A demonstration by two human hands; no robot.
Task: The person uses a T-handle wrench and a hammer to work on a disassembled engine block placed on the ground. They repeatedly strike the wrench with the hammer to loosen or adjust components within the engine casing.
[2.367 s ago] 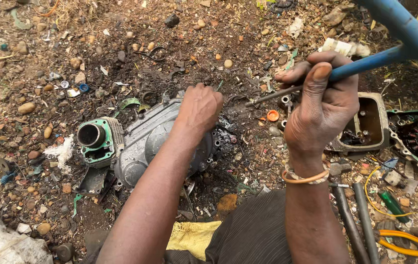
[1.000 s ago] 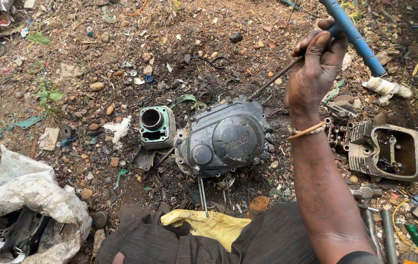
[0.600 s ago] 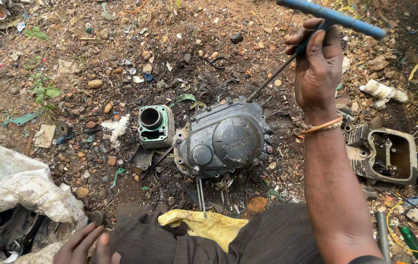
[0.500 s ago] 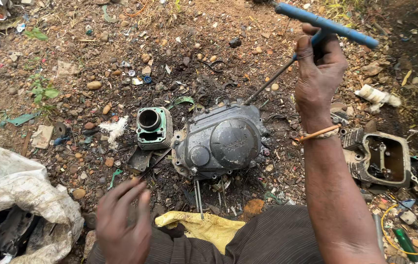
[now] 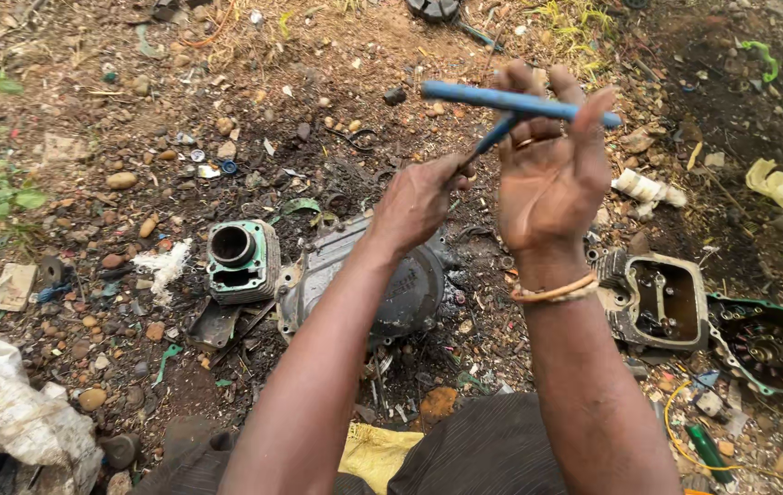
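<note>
Bare, oil-darkened dirt strewn with pebbles and scrap fills the frame, with a grey engine crankcase (image 5: 382, 284) at centre and a green-gasketed cylinder block (image 5: 240, 259) just left of it. Above the case, the right hand (image 5: 552, 174) is raised palm toward the camera, fingers spread loosely, the blue T-handle wrench (image 5: 511, 103) resting across them rather than clamped. The left hand (image 5: 419, 197) is closed on the wrench's shaft just below the crossbar. It looks like the tool is being re-gripped and steadied between turns; the next move would call for seating its tip squarely on a fastener, which is hidden behind the left hand. Half a second earlier the left hand was low near the yellow cloth (image 5: 373, 454) and the right hand alone gripped the handle; now both meet at the wrench.
</note>
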